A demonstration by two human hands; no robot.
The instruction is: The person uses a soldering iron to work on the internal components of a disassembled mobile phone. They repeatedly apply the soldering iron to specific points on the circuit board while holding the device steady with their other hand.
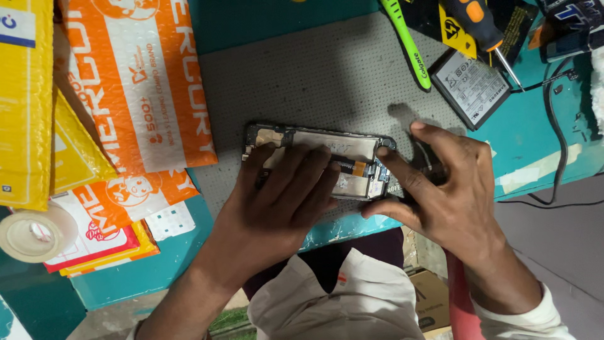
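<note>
Your left hand (pixel 277 201) and right hand (pixel 450 189) press flat, ungripping fingers on one opened black phone frame (pixel 352 148); two orange-and-white padded mailers (pixel 135 82) lie left on the bench (pixel 314 75).

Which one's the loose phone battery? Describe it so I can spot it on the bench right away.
Start from the grey work mat and go to its upper right corner. The phone battery lies there, a flat dark slab with a pale label, apart from the opened phone. It sits between a green-handled tool and an orange-handled screwdriver.
</note>
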